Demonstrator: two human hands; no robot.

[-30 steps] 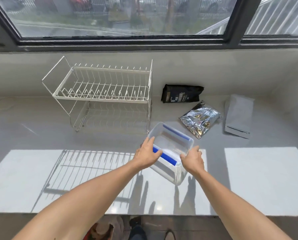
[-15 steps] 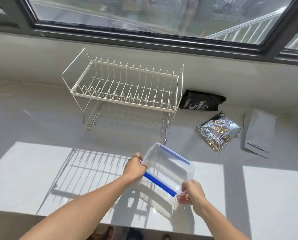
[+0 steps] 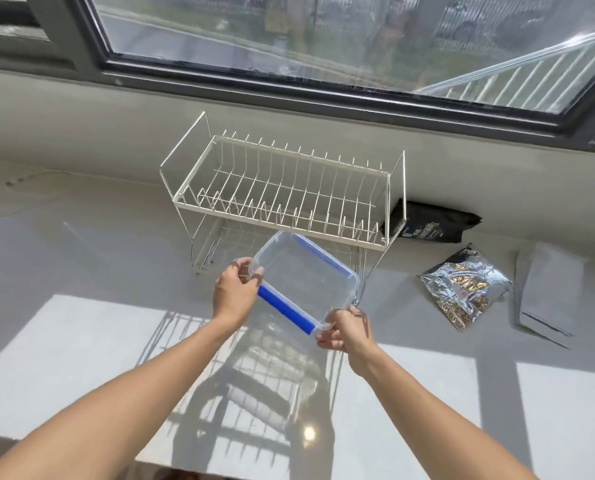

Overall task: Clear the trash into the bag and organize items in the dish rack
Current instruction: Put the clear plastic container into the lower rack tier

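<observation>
I hold a clear plastic container with blue clip edges [image 3: 304, 275] in the air, just in front of the white two-tier wire dish rack [image 3: 282, 195]. My left hand [image 3: 235, 289] grips its left corner and my right hand [image 3: 344, 332] grips its near right corner. The container is tilted and looks empty. Both tiers of the rack hold nothing. To the right of the rack a black pouch [image 3: 431, 225] lies against the wall, with a crumpled silver foil bag [image 3: 465, 287] in front of it and a flat grey bag [image 3: 552, 289] further right.
The grey counter [image 3: 81, 258] runs under a wide window [image 3: 323, 36], with a low wall behind the rack. Bright sun patches fall on the near counter. The counter's front edge is close to my body. A thin cable [image 3: 33, 180] lies at the far left.
I have lifted the container off the counter and carried it up and toward the rack. My view has moved closer and to the left, so the rack now sits in the middle.
</observation>
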